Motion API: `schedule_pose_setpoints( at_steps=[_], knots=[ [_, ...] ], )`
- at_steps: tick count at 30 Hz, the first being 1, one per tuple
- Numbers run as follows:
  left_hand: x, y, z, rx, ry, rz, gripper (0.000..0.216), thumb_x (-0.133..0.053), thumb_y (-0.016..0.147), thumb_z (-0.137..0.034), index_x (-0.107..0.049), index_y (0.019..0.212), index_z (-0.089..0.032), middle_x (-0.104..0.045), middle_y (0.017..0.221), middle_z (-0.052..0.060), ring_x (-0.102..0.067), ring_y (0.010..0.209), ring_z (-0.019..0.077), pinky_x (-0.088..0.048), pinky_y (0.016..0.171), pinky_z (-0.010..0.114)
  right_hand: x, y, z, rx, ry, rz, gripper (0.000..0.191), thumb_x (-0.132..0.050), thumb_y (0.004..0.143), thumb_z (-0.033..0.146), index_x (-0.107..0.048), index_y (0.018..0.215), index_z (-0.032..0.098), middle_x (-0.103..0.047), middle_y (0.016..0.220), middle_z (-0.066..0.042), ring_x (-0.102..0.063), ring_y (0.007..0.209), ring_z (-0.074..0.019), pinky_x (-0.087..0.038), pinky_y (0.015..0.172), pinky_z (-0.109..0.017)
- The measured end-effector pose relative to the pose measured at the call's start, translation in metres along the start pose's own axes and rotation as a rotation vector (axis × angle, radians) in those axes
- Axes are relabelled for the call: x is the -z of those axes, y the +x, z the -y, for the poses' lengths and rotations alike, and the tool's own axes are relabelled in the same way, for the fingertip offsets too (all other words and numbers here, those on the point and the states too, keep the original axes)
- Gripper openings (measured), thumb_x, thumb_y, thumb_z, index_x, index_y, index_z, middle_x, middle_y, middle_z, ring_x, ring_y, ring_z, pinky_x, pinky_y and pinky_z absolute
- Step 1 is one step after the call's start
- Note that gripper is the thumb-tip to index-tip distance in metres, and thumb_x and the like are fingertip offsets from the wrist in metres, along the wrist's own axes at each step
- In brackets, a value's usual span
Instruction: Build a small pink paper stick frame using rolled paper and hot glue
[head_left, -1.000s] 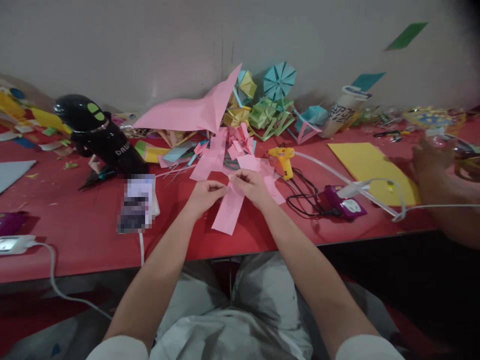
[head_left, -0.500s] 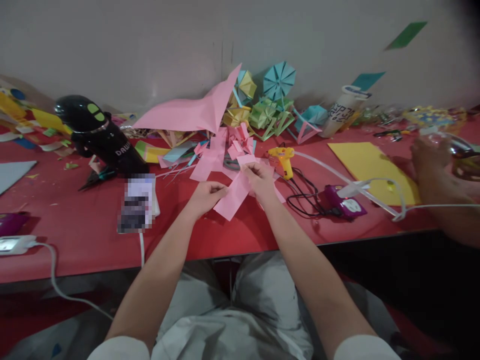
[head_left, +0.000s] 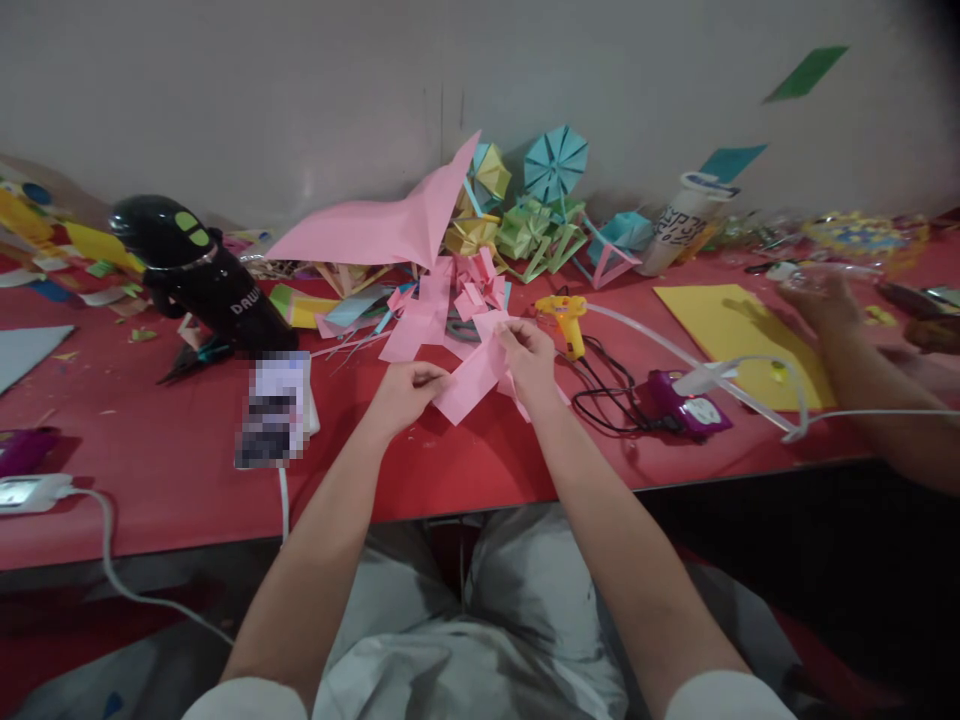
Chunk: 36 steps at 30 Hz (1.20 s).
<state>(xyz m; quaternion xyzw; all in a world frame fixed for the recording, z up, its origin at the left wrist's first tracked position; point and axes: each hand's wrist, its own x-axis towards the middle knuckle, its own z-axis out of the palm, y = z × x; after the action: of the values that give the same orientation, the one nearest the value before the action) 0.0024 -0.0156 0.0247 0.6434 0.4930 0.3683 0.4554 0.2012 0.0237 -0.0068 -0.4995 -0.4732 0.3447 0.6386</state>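
Pink paper strip (head_left: 474,382) in the head view, held slantwise between both hands over the front middle of the red counter (head_left: 465,480), lower end toward the near edge. Left hand (head_left: 409,395) pinched on its left edge, thumb against fingers. Right hand (head_left: 529,358) grasping it higher up, near the far end, thumb and fingertips closed on the paper. Just beyond, more cut pink pieces (head_left: 420,318) lying overlapped, with small folded pink bits (head_left: 480,280) behind them. Farther back, a large pink sheet (head_left: 367,228) with one corner raised against the grey wall, and beside it a teal folded-paper wheel (head_left: 556,163) among green and yellow paper shapes. To the right of the right hand, a yellow glue gun (head_left: 568,322), then a purple power socket (head_left: 691,405) with a white plug in it, near a yellow sheet (head_left: 739,335). To the left, a black tumbler (head_left: 232,300) leaning behind a phone (head_left: 274,410) with its screen blurred out. At far right, a co-worker's hand (head_left: 821,300) near clear plastic, grip impossible to tell
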Motion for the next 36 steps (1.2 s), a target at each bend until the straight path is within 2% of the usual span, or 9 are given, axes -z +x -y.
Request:
schedule_pose_setpoints(
  at_steps=[6,10,14,20,25,29,36],
  knots=[
    [0.003,-0.001,0.000,0.024,-0.069,0.009,0.017,-0.073,0.073,-0.031,-0.073,0.078,-0.015,-0.072,0.072,0.005,-0.063,0.062,0.0157,-0.053,0.063,0.028,0.003,0.002,0.003,-0.034,0.021,-0.033,0.033,-0.069,0.074,0.053,-0.063,0.077,0.020,-0.058,0.069,0.000,-0.049,0.063,-0.0133,-0.043,0.060,-0.028],
    [0.004,0.000,0.002,0.034,-0.040,-0.029,0.011,-0.071,0.072,-0.027,-0.072,0.075,-0.015,-0.070,0.068,0.004,-0.062,0.058,0.0149,-0.052,0.059,0.028,0.003,0.002,0.004,-0.016,0.030,-0.020,0.035,-0.069,0.073,0.054,-0.063,0.078,0.020,-0.057,0.069,0.000,-0.047,0.063,-0.0132,-0.042,0.061,-0.028],
    [0.004,0.002,0.004,0.046,0.020,-0.061,0.007,-0.069,0.071,-0.024,-0.070,0.072,-0.016,-0.068,0.066,0.003,-0.061,0.058,0.0146,-0.050,0.061,0.028,0.002,0.001,0.003,0.013,-0.028,-0.011,0.034,-0.064,0.076,0.055,-0.062,0.079,0.021,-0.058,0.072,-0.001,-0.049,0.066,-0.0149,-0.043,0.063,-0.030],
    [0.007,0.005,0.006,0.011,0.009,-0.119,0.005,-0.065,0.071,-0.020,-0.065,0.073,-0.016,-0.067,0.073,0.002,-0.062,0.071,0.0151,-0.048,0.071,0.027,0.002,0.000,0.004,-0.006,-0.026,0.031,0.031,-0.064,0.075,0.052,-0.060,0.078,0.021,-0.057,0.072,-0.001,-0.049,0.066,-0.0143,-0.042,0.062,-0.029],
    [0.009,0.007,0.009,0.040,-0.058,-0.190,0.015,-0.067,0.076,-0.031,-0.064,0.077,-0.016,-0.066,0.071,0.001,-0.061,0.069,0.0145,-0.046,0.067,0.025,0.001,-0.001,0.004,-0.079,0.028,0.092,0.033,-0.066,0.073,0.053,-0.061,0.079,0.021,-0.057,0.073,0.000,-0.049,0.066,-0.0131,-0.041,0.061,-0.027],
    [0.007,0.004,0.005,0.067,-0.097,-0.122,0.028,-0.072,0.075,-0.042,-0.071,0.085,-0.016,-0.070,0.076,0.004,-0.063,0.071,0.0158,-0.048,0.068,0.027,-0.001,-0.003,0.007,-0.082,0.043,0.126,0.034,-0.069,0.071,0.054,-0.061,0.077,0.022,-0.057,0.073,0.000,-0.050,0.068,-0.0135,-0.042,0.063,-0.028],
    [0.003,0.003,0.001,-0.018,0.001,-0.009,0.025,-0.069,0.079,-0.042,-0.076,0.081,-0.018,-0.075,0.086,0.004,-0.065,0.080,0.0188,-0.049,0.074,0.028,-0.010,-0.016,0.019,-0.092,0.013,0.280,0.031,-0.072,0.073,0.051,-0.064,0.075,0.021,-0.058,0.072,0.001,-0.050,0.068,-0.0132,-0.042,0.065,-0.028]
  ],
)
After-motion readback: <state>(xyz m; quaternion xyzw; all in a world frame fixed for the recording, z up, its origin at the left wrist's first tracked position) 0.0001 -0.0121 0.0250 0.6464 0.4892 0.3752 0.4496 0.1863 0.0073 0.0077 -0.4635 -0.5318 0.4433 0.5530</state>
